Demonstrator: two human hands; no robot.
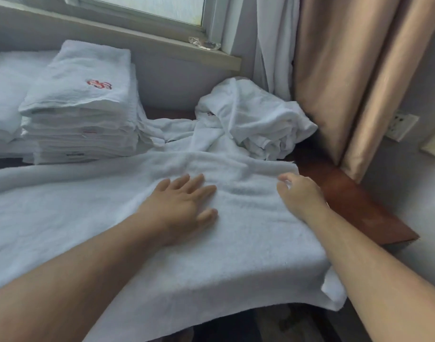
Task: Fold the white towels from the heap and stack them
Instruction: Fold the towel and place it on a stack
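Head view: the left hand (184, 201) lies flat, fingers spread, on the towel (236, 243) spread over the table (359, 206). The right hand (300, 193) pinches the towel's far right corner. The heap (255, 119) lies behind, and the folded stack (83, 107) is on the left.

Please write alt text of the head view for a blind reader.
A left hand lies flat on a white towel spread over a table, while the right hand pinches its far edge. Behind stand a folded stack and a loose heap.

Head-worn camera looks forward and down, close over the table (364, 208).
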